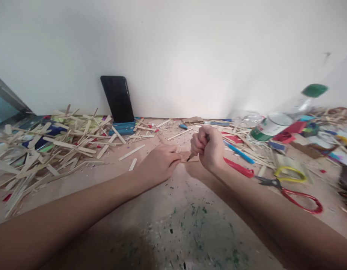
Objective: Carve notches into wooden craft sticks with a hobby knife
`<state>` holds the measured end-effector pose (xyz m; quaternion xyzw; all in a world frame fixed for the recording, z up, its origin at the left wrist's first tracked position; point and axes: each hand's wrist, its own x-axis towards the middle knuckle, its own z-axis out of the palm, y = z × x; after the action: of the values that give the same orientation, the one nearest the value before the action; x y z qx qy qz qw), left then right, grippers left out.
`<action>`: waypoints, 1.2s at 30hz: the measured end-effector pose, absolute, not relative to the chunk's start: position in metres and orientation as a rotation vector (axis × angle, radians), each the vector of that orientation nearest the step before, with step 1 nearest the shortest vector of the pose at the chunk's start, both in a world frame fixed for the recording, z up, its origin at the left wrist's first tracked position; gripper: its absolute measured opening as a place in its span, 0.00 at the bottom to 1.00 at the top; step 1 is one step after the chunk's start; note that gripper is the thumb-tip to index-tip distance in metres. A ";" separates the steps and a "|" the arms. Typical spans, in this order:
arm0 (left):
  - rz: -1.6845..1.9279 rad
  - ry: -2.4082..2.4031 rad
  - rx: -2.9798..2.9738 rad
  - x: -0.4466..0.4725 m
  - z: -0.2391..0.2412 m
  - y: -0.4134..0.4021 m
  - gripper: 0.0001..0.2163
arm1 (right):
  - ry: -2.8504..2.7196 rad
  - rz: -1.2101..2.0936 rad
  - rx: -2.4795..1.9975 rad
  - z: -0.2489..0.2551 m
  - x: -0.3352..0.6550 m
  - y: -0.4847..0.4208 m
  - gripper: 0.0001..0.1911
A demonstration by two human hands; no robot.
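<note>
My left hand [161, 162] lies low on the table, its thumb and fingers pinning down a flat wooden craft stick [194, 159]. Part of the stick is hidden under these fingers. Opposite it, my right hand [209, 148] is closed in a fist around a slim pointed tool [192, 156]. The tool's dark tip points down and left and meets the stick, close to my left fingertips. Most of the tool is hidden in the fist, so its exact kind does not show.
A heap of craft sticks [74, 144] spreads on the left. Against the wall, a phone [117, 98] stands in a blue holder [122, 128]. Rightward lie a blue pen [239, 152], a red-handled tool [239, 167] and scissors [275, 183]. A green-capped bottle [277, 125] leans behind them.
</note>
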<state>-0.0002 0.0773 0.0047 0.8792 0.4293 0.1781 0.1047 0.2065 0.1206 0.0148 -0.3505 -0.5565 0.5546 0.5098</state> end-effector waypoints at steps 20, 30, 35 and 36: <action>0.468 1.313 2.575 0.008 0.008 0.075 0.10 | -2.653 0.571 -1.416 0.106 0.225 0.090 0.13; 0.361 1.354 2.534 0.010 0.018 0.071 0.10 | -2.480 1.147 -1.545 0.107 0.245 0.116 0.14; 0.369 1.357 2.522 0.010 0.018 0.072 0.10 | -2.332 1.438 -1.509 0.089 0.271 0.147 0.15; 0.371 1.354 2.522 0.009 0.018 0.072 0.10 | -2.306 1.483 -1.507 0.084 0.275 0.152 0.16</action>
<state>0.0092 0.0723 0.0175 0.8667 0.4654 0.1273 0.1270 0.2749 0.1520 0.0835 -0.4818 -0.7370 0.4739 0.0067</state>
